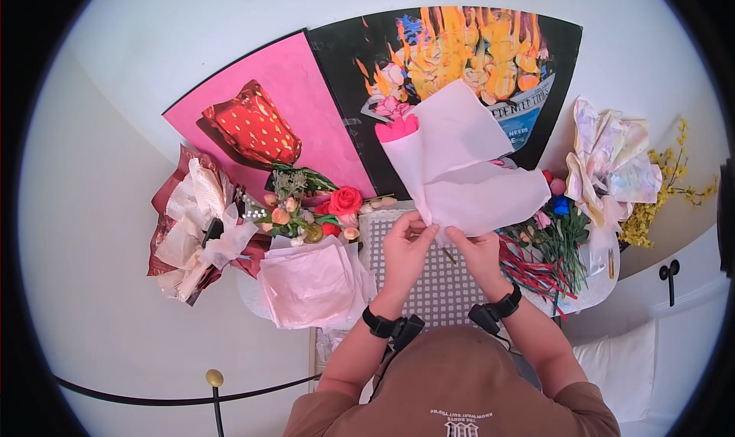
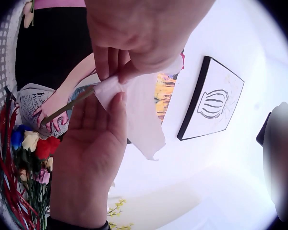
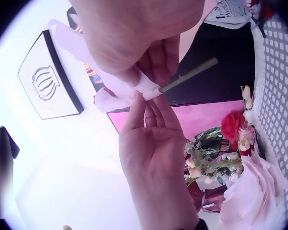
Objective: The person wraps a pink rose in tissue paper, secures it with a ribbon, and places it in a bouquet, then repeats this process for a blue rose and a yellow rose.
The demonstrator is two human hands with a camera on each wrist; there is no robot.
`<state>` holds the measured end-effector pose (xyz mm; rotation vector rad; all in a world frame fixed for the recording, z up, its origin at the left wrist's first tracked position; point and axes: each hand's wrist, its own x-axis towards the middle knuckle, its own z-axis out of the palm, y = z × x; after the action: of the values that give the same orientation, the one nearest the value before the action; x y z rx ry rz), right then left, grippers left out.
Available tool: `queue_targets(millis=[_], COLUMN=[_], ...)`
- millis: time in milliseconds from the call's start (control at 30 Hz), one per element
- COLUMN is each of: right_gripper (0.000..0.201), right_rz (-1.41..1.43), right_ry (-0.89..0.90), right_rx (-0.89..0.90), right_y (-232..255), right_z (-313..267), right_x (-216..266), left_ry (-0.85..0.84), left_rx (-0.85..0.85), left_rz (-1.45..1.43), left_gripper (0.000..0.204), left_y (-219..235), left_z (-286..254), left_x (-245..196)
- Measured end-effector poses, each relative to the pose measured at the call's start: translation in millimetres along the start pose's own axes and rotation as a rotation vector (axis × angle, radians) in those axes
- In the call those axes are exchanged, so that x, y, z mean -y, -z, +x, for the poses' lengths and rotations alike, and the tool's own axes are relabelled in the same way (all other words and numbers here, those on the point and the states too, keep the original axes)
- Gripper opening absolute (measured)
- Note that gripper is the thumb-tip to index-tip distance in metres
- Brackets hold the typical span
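Observation:
A pale pink sheet of wrapping paper [image 1: 459, 130] is folded around a flower whose bright pink petals [image 1: 398, 128] show at the upper left of the wrap in the head view. Its base is gathered to a narrow point, and the cut end of a green-brown stem [image 3: 189, 75] sticks out below. My left hand [image 1: 409, 245] pinches the gathered paper between thumb and fingers. Close beside it, my right hand [image 1: 476, 255] also pinches that paper, thumb on the near side. Both hold the wrap above the table [image 1: 436, 284].
Folded pink paper [image 1: 310, 284] and artificial flowers [image 1: 337, 203] lie on the left. More flowers [image 1: 563, 215] and red ribbons [image 1: 528, 272] lie on the right. Wrapped bouquets [image 1: 203, 230] [image 1: 612, 169] flank the table. Posters [image 1: 337, 92] stand behind.

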<state>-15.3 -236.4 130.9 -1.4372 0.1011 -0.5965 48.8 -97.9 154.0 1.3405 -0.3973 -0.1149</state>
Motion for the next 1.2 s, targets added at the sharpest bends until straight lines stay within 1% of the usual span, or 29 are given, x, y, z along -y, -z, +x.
queue_targets(millis=[33, 67, 100, 133, 200, 233, 300, 433, 500, 533, 567, 600, 633, 667, 700, 767, 800, 833, 867, 900, 933, 1000, 1033, 1100, 1133, 1167, 1200], right_gripper=[0.025, 0.028, 0.031, 0.031, 0.04, 0.04, 0.046, 0.044, 0.043, 0.043, 0.043, 0.043, 0.043, 0.044, 0.044, 0.045, 0.046, 0.046, 0.045, 0.044, 0.044, 0.04, 0.04, 0.035, 0.035, 0.034, 0.032], right_rz=[0.0, 0.08, 0.16, 0.161, -0.027, -0.028, -0.141, -0.122, -0.136, -0.137, -0.127, -0.117, -0.117, -0.136, -0.154, -0.109, -0.063, -0.065, -0.013, 0.038, 0.037, 0.107, 0.107, 0.06, 0.059, 0.007, -0.045], right_ry=[0.001, -0.015, -0.03, -0.028, 0.092, 0.093, 0.076, 0.053, -0.01, -0.01, -0.059, -0.11, -0.112, -0.06, -0.008, -0.031, -0.053, -0.053, -0.085, -0.116, -0.116, -0.178, -0.18, -0.133, -0.132, -0.073, -0.014], right_rx=[-0.001, 0.041, 0.084, 0.084, 0.132, 0.132, 0.137, 0.099, 0.139, 0.142, 0.181, 0.219, 0.223, 0.221, 0.219, 0.239, 0.256, 0.256, 0.193, 0.131, 0.131, 0.037, 0.036, -0.048, -0.049, -0.019, 0.013], right_y=[-0.7, -2.7, -4.6, -4.8, -3.4, -2.0, -1.0, -2.9, -2.4, -1.0, 2.5, 4.7, 5.9, 6.7, 7.1, 7.9, 8.5, 8.4, 7.7, 7.6, 9.9, 15.9, 16.2, 15.2, 13.6, 11.4, 9.9], right_z=[-0.1, -1.4, -2.0, -1.4, -1.4, -1.5, -1.5, -4.5, -5.3, -3.8, -1.5, -0.9, -1.3, -1.7, -2.3, -2.4, -2.5, -3.3, -5.2, -6.3, -4.2, 0.9, -0.2, -1.8, -4.5, -8.3, -10.2], right_x=[2.9, 6.6, 9.4, 7.6, 2.0, 1.8, 1.8, 8.8, 16.6, 15.2, 12.4, 11.5, 11.4, 12.3, 12.7, 11.1, 10.6, 11.1, 12.1, 13.4, 15.7, 20.6, 21.8, 23.6, 22.9, 21.4, 20.7], left_ry=[-0.013, -0.025, -0.026, -0.011, 0.004, -0.002, -0.008, 0.043, 0.061, 0.079, 0.097, 0.099, 0.139, 0.179, 0.181, 0.22, 0.221, 0.166, 0.112, 0.113, 0.107, 0.103, 0.124, 0.146, 0.147, 0.147, 0.145], left_rx=[-0.003, -0.007, -0.007, 0.008, 0.023, 0.038, 0.051, 0.082, 0.092, 0.122, 0.153, 0.149, 0.211, 0.273, 0.27, 0.35, 0.349, 0.361, 0.373, 0.374, 0.373, 0.371, 0.353, 0.34, 0.262, 0.182, 0.181], left_rz=[0.011, 0.023, 0.024, 0.013, 0.0, 0.004, 0.008, -0.009, -0.021, -0.045, -0.068, -0.07, -0.076, -0.082, -0.083, -0.066, -0.068, -0.038, -0.009, -0.01, -0.005, -0.002, 0.001, 0.004, 0.031, 0.057, 0.056], left_gripper=[0.016, 0.013, 0.013, 0.012, 0.013, 0.014, 0.015, 0.015, 0.014, 0.013, 0.011, 0.011, 0.01, 0.009, 0.009, 0.01, 0.01, 0.011, 0.012, 0.012, 0.013, 0.014, 0.015, 0.017, 0.019, 0.022, 0.022], left_y=[-0.3, 0.2, 1.3, 2.3, 3.0, 3.0, 3.1, 2.9, 4.2, 6.2, 8.3, 10.5, 12.8, 15.4, 18.9, 25.1, 26.7, 27.9, 28.8, 28.1, 27.1, 26.4, 26.2, 24.0, 20.7, 17.5, 14.7], left_z=[1.4, 2.0, 3.0, 4.7, 5.5, 5.6, 5.5, 5.2, 5.9, 6.6, 7.2, 7.5, 8.5, 9.0, 8.9, 11.2, 11.5, 11.2, 10.2, 8.7, 6.9, 3.8, 2.4, 0.5, -1.1, -1.8, -1.8], left_x=[-0.5, -1.0, -1.9, -2.8, -3.7, -4.5, -4.9, -5.1, -6.5, -8.5, -10.9, -15.0, -20.4, -23.4, -22.0, -13.6, -8.2, -3.6, 0.3, -1.1, -4.2, -4.6, -3.6, 0.2, 5.3, 9.2, 11.6])
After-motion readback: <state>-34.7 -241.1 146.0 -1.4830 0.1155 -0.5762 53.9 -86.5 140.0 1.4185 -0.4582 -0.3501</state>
